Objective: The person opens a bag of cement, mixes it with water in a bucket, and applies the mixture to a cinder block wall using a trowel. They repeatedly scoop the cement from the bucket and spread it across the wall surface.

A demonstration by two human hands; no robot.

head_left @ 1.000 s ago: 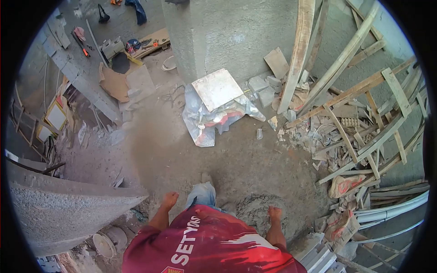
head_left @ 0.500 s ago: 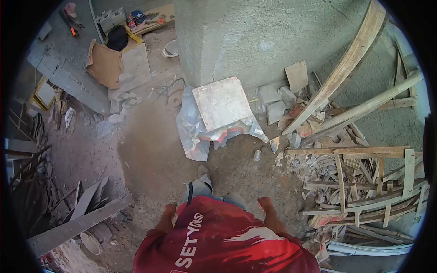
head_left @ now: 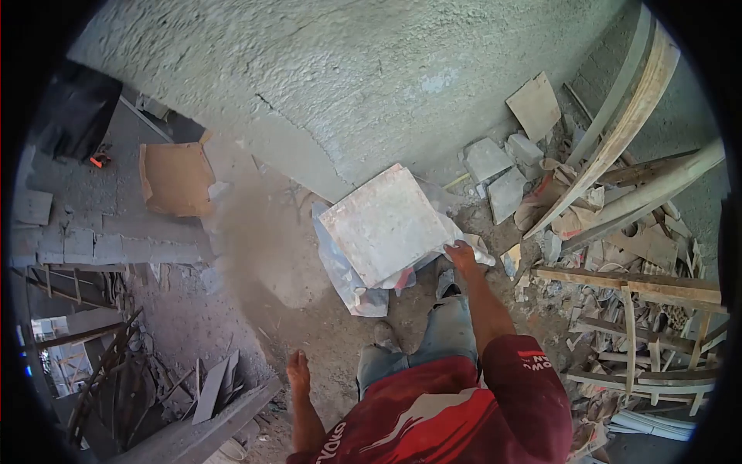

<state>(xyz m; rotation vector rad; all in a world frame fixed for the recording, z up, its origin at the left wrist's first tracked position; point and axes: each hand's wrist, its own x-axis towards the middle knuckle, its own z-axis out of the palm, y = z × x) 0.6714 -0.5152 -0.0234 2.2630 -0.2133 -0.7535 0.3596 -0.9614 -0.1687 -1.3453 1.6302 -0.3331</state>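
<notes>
Wall (head_left: 371, 93): rough grey plaster, spanning the top.
Floor (head_left: 309, 329): dusty and bare in the middle, timbers (head_left: 618, 282) and rubble heaped on the right.
Right arm (head_left: 488, 313): stretched forward and down toward the board (head_left: 386, 224).
Board: squarish, white-stained, lying over a crumpled plastic sheet (head_left: 352, 292) near the wall.
Left arm (head_left: 309, 425): reaching forward, well apart from the board.
Right grip (head_left: 461, 256): at the sheet beside the board's right corner; cannot tell what it holds.
Left grip (head_left: 298, 370): fingers loosely extended, nothing held.
</notes>
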